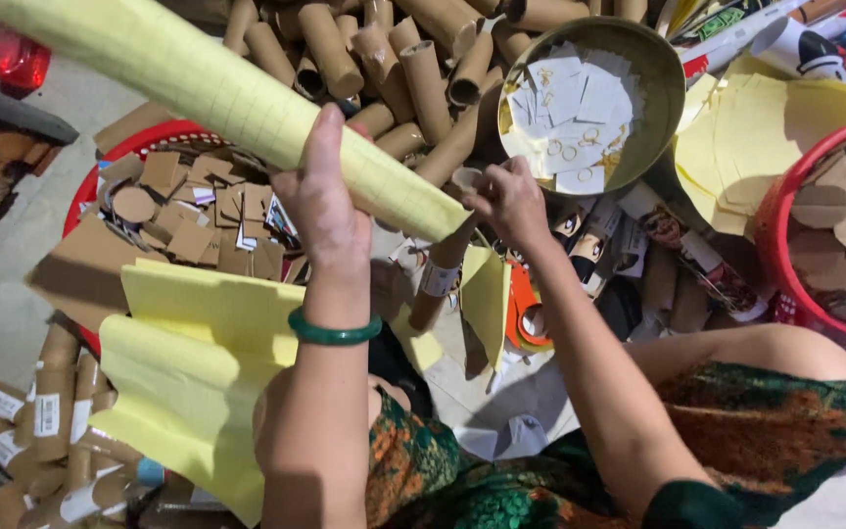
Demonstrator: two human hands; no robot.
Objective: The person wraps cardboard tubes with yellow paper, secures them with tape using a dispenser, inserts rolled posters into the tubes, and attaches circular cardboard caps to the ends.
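My left hand (330,211), with a green bangle on the wrist, grips a long tube wrapped in yellow squared paper (217,98) that slants from the upper left down to the middle. My right hand (511,201) pinches the tube's lower end, where a brown cardboard core (438,279) sticks out below. Loose yellow paper sheets (198,362) lie over my lap.
A heap of brown cardboard tubes (394,59) lies ahead. A round metal bowl (653,108) holds white paper slips. Red baskets at left (144,137) and right (775,225) hold cardboard scraps and discs. More labelled tubes (41,421) lie at lower left.
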